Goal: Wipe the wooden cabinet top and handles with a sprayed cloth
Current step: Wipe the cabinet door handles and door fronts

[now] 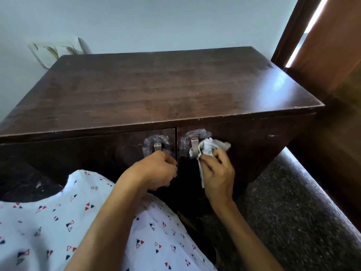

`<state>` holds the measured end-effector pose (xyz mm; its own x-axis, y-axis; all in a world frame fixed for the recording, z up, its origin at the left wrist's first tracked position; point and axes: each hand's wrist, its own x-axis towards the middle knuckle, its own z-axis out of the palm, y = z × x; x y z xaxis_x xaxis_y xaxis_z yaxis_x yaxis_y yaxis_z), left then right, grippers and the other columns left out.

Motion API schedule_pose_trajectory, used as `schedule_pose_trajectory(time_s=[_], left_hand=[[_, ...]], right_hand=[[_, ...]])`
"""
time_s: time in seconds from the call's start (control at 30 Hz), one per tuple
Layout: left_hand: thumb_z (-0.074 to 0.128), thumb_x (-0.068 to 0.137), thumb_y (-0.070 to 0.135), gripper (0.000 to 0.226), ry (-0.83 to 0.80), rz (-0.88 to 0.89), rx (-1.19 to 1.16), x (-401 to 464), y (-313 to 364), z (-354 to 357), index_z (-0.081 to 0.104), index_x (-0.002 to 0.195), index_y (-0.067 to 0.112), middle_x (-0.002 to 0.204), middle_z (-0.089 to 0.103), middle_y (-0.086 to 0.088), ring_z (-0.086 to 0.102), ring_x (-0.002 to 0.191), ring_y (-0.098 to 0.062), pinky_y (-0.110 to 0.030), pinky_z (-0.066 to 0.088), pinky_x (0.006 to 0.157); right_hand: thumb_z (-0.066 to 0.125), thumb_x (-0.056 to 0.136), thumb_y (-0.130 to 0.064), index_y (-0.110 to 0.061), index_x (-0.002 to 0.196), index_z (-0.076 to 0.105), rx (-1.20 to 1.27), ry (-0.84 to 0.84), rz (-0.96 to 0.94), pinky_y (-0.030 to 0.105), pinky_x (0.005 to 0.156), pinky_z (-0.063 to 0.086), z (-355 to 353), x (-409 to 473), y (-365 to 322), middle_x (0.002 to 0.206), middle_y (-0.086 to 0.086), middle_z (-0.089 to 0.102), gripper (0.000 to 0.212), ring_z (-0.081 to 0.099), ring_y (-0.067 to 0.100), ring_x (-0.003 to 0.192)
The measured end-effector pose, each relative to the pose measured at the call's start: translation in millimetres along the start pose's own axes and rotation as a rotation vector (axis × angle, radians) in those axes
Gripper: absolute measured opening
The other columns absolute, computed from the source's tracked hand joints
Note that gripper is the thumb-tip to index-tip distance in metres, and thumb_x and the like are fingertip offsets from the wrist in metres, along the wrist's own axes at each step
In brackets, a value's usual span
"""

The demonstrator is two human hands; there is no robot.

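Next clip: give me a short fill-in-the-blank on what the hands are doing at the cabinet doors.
1. The white cloth is held in the ____ hand.
2. The cloth is pressed beside the ____ door's metal handle.
3. The left hand grips the ____ door's handle.

Missing words: right; right; left

The cabinet top (156,85) lies open to a hand from the front, hemmed by the wall (156,20) behind and a door frame (289,30) beside its right rear corner; both hands crowd the two handles below.
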<state>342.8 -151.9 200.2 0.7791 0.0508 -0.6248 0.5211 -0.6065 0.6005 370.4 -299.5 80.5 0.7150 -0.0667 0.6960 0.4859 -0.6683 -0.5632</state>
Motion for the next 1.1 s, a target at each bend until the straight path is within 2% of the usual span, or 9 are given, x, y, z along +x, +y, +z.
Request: schedule_pose_trajectory(time_s=[0.07,0.13,0.23,0.4,0.57,0.73,0.83,0.93,1.1], left_hand=[[0.044,0.096,0.016,0.025,-0.008,0.003,-0.007,-2.2,0.2,0.5,0.052,0.120,0.020,0.119,0.066,-0.010,0.058,0.089,-0.020,-0.024,0.039,0.058],[0.045,0.097,0.016,0.025,-0.006,0.021,-0.018,-2.0,0.5,-0.5,0.051,0.121,0.019,0.118,0.065,-0.007,0.059,0.090,-0.019,-0.023,0.040,0.059],[0.043,0.098,0.015,0.028,0.009,0.072,-0.052,-1.5,3.2,-0.2,0.050,0.124,0.019,0.116,0.065,-0.001,0.059,0.086,-0.015,-0.021,0.042,0.059],[0.044,0.098,0.013,0.031,-0.031,0.129,-0.082,-7.4,7.2,1.6,0.051,0.126,0.022,0.118,0.063,0.000,0.061,0.086,-0.011,-0.017,0.040,0.057],[0.044,0.097,0.012,0.030,-0.023,0.167,-0.097,-6.9,8.3,0.5,0.051,0.125,0.022,0.117,0.063,0.001,0.061,0.088,-0.012,-0.017,0.041,0.058],[0.043,0.097,0.013,0.030,-0.022,0.173,-0.096,-7.8,7.4,3.1,0.051,0.125,0.023,0.109,0.064,0.005,0.062,0.085,-0.010,-0.016,0.040,0.057],[0.044,0.097,0.013,0.029,-0.031,0.166,-0.096,-7.1,6.4,1.7,0.051,0.124,0.023,0.113,0.064,0.003,0.061,0.085,-0.009,-0.016,0.040,0.057],[0.045,0.097,0.013,0.029,-0.017,0.151,-0.094,-4.1,4.2,1.0,0.051,0.124,0.022,0.116,0.064,0.001,0.061,0.083,-0.009,-0.015,0.042,0.054],[0.048,0.095,0.008,0.029,0.032,0.129,-0.080,-1.5,-0.5,3.7,0.054,0.123,0.012,0.121,0.063,-0.014,0.055,0.071,-0.012,-0.003,0.037,0.035]], right_hand=[[0.065,0.082,-0.010,-0.003,0.086,0.074,-0.009,-0.031,0.011,0.036,0.049,0.049,-5.2,-4.2,7.5,0.076,0.007,0.056,0.013,0.057,0.021,0.062],[0.069,0.078,-0.004,-0.003,0.087,0.075,-0.006,0.060,0.059,0.035,0.053,0.048,-10.1,4.1,9.8,0.075,0.008,0.056,0.011,0.055,0.018,0.064],[0.070,0.077,0.002,0.000,0.086,0.075,0.035,0.189,0.083,0.023,0.058,0.045,-9.8,20.0,-4.2,0.078,0.011,0.056,0.011,0.051,0.012,0.069],[0.068,0.076,0.000,0.002,0.086,0.073,-0.022,0.082,0.034,0.028,0.058,0.045,-5.0,2.4,4.8,0.079,0.012,0.056,0.012,0.050,0.013,0.070],[0.070,0.075,0.008,0.003,0.084,0.074,0.042,0.244,0.078,0.027,0.058,0.043,-12.5,26.8,-10.1,0.075,0.015,0.054,0.011,0.049,0.012,0.069],[0.064,0.083,-0.008,0.000,0.094,0.073,0.053,0.148,0.000,0.023,0.058,0.046,-4.1,21.0,-19.7,0.078,0.012,0.053,0.016,0.050,0.013,0.068],[0.069,0.080,-0.001,0.002,0.091,0.074,0.050,0.224,0.075,0.026,0.060,0.045,-14.6,25.8,-10.6,0.079,0.015,0.054,0.012,0.050,0.012,0.071],[0.070,0.076,0.005,0.003,0.087,0.074,0.061,0.306,0.128,0.020,0.064,0.043,-16.3,37.4,-25.5,0.079,0.018,0.055,0.012,0.050,0.012,0.072],[0.071,0.076,-0.005,-0.005,0.085,0.074,0.005,0.052,0.025,0.030,0.047,0.045,1.1,19.4,-56.0,0.073,0.008,0.050,0.010,0.050,0.018,0.057]])
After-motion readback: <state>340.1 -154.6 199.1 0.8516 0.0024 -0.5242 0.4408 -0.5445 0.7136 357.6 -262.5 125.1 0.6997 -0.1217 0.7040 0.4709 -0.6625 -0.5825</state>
